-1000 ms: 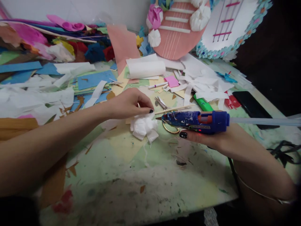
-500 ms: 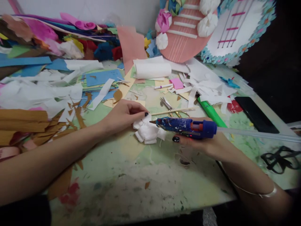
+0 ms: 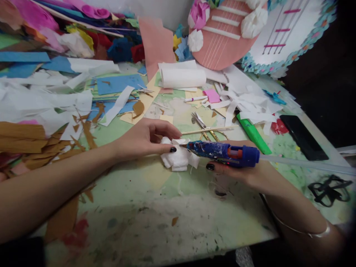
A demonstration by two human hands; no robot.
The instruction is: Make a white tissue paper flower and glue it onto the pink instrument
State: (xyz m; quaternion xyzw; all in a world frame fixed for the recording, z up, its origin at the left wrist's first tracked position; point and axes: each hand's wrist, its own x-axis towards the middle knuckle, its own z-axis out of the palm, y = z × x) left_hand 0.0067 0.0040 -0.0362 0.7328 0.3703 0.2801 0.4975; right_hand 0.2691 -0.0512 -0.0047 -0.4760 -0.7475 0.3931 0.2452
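well, left hand (image 3: 143, 139): thumb on flower (image 3: 179, 161), grip unclear
right hand (image 3: 246, 175): clamped round glue gun (image 3: 213, 152)
nozzle (image 3: 184, 145): at flower, apparently gluing
flower: next seemingly needs steadying

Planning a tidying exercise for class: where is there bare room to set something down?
The widest patch is the near tabletop, between the white paper flower and the table's front edge, with brown paper on its left and the right forearm on its right; small scraps dot it. Farther back is crowded: scissors, white strips, a paper roll.
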